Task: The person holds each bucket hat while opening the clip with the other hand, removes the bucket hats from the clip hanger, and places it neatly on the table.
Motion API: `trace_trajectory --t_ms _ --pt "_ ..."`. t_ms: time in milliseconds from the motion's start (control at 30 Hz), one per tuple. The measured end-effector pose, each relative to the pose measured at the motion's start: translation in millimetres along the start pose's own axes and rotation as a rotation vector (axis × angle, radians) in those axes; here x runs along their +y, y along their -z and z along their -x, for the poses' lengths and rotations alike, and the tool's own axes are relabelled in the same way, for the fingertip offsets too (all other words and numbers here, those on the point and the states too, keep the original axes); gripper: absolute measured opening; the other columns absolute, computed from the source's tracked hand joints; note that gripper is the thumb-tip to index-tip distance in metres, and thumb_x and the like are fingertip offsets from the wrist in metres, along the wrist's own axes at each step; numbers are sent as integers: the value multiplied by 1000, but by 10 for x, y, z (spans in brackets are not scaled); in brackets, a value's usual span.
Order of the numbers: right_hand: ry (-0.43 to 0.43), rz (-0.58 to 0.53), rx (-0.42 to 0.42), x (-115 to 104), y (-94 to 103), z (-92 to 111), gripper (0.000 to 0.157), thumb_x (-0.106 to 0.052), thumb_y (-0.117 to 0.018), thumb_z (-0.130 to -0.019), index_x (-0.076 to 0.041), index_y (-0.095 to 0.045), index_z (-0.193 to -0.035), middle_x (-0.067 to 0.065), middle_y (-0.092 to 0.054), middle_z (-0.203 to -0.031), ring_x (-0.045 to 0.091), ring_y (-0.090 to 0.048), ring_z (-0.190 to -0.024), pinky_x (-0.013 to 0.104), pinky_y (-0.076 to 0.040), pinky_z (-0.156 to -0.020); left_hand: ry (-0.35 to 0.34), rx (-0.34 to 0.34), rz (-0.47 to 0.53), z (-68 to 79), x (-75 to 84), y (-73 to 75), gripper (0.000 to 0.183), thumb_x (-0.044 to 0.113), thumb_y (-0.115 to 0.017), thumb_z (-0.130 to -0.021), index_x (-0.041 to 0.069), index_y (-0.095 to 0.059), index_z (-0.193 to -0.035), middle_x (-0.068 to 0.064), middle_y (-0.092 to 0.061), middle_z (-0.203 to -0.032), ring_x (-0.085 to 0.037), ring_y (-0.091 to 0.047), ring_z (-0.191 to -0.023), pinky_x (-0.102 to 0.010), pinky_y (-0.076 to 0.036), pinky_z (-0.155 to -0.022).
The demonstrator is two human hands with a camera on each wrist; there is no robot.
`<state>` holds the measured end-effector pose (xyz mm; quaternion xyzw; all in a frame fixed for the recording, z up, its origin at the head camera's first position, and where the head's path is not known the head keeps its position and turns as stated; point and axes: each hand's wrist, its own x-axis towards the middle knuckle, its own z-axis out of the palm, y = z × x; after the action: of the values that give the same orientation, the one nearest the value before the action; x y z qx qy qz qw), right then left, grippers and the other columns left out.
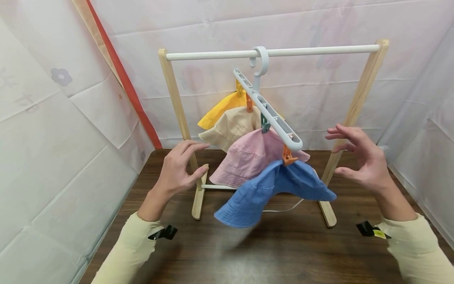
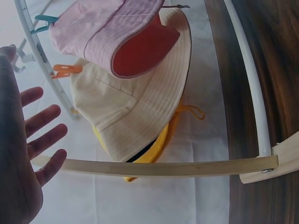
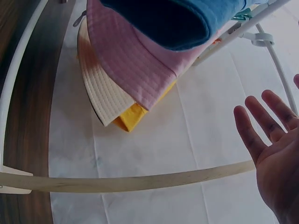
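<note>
A pale grey clip hanger [image 1: 267, 106] hooks over the white top bar [image 1: 319, 50] of a small wooden rack. Four bucket hats hang from its clips in a row: a blue hat [image 1: 255, 195] in front, then a pink hat [image 1: 244, 157], a beige hat [image 1: 230, 125] and a yellow hat [image 1: 222, 108] at the back. My left hand [image 1: 179, 167] is raised left of the hats, fingers relaxed and holding nothing. On the other side my right hand [image 1: 363, 159] hovers near the right wooden post [image 1: 358, 94], also holding nothing. Neither hand touches a hat.
The rack's left post [image 1: 174, 94] and feet stand on a dark wooden table [image 1: 276, 252]. A lower white bar [image 1: 218, 187] joins the posts. A thin white cord [image 1: 283, 210] runs under the blue hat. White sheets [image 1: 71, 138] enclose the table, with a red strip [image 1: 124, 75] at left.
</note>
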<state>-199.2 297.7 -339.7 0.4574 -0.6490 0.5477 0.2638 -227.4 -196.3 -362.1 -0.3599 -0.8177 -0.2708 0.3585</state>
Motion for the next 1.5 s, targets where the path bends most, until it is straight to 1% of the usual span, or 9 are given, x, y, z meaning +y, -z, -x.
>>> trace_trajectory --t_ms 267,467,700,767,933,1033,1267,1400,1500 --pt "6 -16 -45 12 -40 -8 94 -22 -95 -92 17 -43 -160 12 -67 -159 19 -69 -143 15 -60 -102 7 -6 32 -42 51 -8 79 77 -47 -109 8 -78 -134 -12 -78 -120 -34 -73 -109 -50 -56 -85" --pt "3 -40 -80 16 -72 -9 93 -20 -95 -92 16 -43 -161 12 -66 -160 19 -67 -146 16 -61 -102 13 -12 39 -76 88 -16 81 78 -47 -108 9 -78 -134 -12 -78 -122 -33 -74 -113 -51 -57 -90" --pt "15 -87 -101 50 -124 -6 93 -17 -95 -92 18 -43 -160 15 -66 -159 20 -72 -141 17 -63 -100 -2 4 62 -109 126 -45 80 78 -47 -108 9 -78 -133 -13 -79 -122 -34 -74 -115 -55 -59 -94" --pt "10 -81 -105 58 -139 0 93 -19 -96 -92 18 -43 -160 14 -67 -159 19 -73 -141 17 -63 -100 -4 4 67 -117 137 -52 82 79 -46 -108 9 -78 -134 -13 -78 -122 -34 -74 -117 -55 -59 -96" --pt "-9 -47 -108 65 -177 20 94 -23 -97 -91 18 -45 -159 13 -67 -158 18 -72 -142 17 -63 -99 -4 -3 87 -135 157 -72 81 80 -47 -107 9 -78 -134 -12 -78 -124 -32 -73 -118 -53 -58 -96" --pt "-14 -48 -108 63 -195 29 95 -22 -97 -90 17 -46 -159 14 -67 -158 19 -71 -142 17 -64 -98 -15 0 92 -147 170 -84 80 78 -47 -108 9 -78 -134 -11 -78 -123 -31 -73 -117 -51 -58 -93" --pt "-11 -41 -132 60 -241 27 94 -26 -97 -90 17 -48 -158 12 -67 -158 18 -72 -141 18 -65 -92 -31 2 86 -170 192 -98 82 79 -45 -109 8 -77 -134 -12 -78 -122 -31 -73 -116 -51 -59 -91" --pt "1 -44 -144 64 -266 22 94 -27 -97 -90 19 -48 -157 12 -68 -158 18 -72 -140 18 -66 -91 -37 6 98 -196 216 -108 83 79 -44 -108 7 -77 -133 -12 -78 -122 -32 -73 -116 -51 -59 -90" --pt "7 -45 -149 63 -283 24 95 -27 -98 -91 19 -47 -156 12 -68 -157 18 -71 -142 18 -66 -92 -37 4 108 -202 229 -121 83 80 -45 -108 7 -77 -133 -13 -78 -122 -32 -73 -118 -51 -59 -93"
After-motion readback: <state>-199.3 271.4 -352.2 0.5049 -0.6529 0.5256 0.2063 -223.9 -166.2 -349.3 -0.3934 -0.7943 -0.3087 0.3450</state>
